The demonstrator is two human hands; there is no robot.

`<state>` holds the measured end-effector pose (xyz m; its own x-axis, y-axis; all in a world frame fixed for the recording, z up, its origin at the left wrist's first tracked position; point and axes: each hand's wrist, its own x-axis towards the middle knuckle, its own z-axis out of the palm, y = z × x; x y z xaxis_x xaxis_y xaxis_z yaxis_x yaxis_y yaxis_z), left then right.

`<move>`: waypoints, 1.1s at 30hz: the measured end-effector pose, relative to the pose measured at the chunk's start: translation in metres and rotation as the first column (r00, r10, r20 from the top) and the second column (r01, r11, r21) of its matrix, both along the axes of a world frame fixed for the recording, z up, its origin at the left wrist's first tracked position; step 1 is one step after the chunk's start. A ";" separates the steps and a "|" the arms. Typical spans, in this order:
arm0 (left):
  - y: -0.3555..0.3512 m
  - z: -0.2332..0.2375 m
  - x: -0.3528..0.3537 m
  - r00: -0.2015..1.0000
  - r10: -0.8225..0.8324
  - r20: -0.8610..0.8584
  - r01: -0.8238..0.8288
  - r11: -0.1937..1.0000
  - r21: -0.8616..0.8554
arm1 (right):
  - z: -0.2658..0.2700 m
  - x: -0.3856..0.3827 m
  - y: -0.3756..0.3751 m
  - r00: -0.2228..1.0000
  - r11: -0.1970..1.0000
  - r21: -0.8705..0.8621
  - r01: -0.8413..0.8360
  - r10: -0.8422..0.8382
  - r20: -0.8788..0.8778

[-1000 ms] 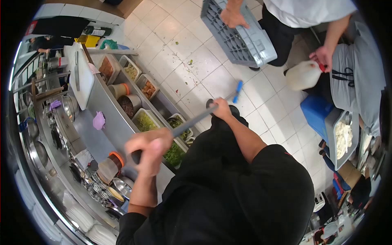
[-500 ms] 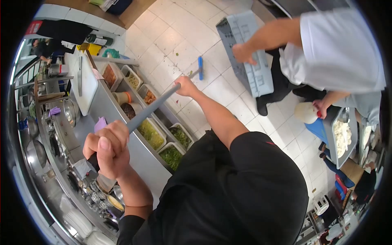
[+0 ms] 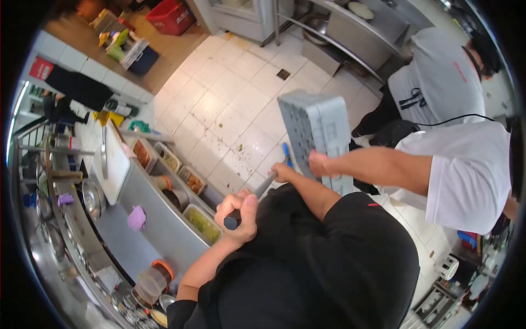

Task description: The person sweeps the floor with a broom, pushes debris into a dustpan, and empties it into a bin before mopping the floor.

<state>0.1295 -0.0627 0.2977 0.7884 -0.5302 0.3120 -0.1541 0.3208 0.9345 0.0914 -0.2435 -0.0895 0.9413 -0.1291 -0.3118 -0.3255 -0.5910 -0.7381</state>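
Note:
A long grey pole (image 3: pixel 265 185) with a narrow blue head (image 3: pixel 286 154) runs away from me toward the tiled floor. My left hand (image 3: pixel 239 215) wraps round its upper end, where a black cap shows beside the thumb. Farther down, my right hand (image 3: pixel 282 172) grips the pole close to the blue head. Green scraps (image 3: pixel 240 147) are scattered over the tiles, left of the head. A grey plastic crate (image 3: pixel 323 134) is just beyond my right hand, with another person's hand (image 3: pixel 319 163) at its side.
Left of me runs a metal counter (image 3: pixel 129 200) with food tubs (image 3: pixel 200 222), a white cutting board (image 3: pixel 114 164) and a knife (image 3: pixel 104 152). Two people in white shirts (image 3: pixel 466 170) are on the right. Farther back are a floor drain (image 3: pixel 283 74) and a red crate (image 3: pixel 171 16).
My view has swung, showing more floor at the back. Both hands have drawn toward my body with the pole. The crate now overlaps the area near the blue head, and a second white-shirted person shows.

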 end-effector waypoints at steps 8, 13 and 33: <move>-0.017 0.027 0.012 0.964 -0.191 0.188 0.191 0.981 0.017 | 0.032 0.005 -0.018 0.998 0.999 -0.029 -0.025 0.024 -0.050; -0.029 0.064 0.026 0.942 -0.315 0.118 0.329 0.936 -0.122 | 0.068 0.005 -0.044 0.999 0.996 -0.077 0.050 -0.051 -0.017; -0.328 -0.007 0.083 0.810 -0.584 0.049 0.557 0.793 0.245 | -0.084 -0.030 -0.261 0.700 0.713 0.034 0.700 -0.695 0.164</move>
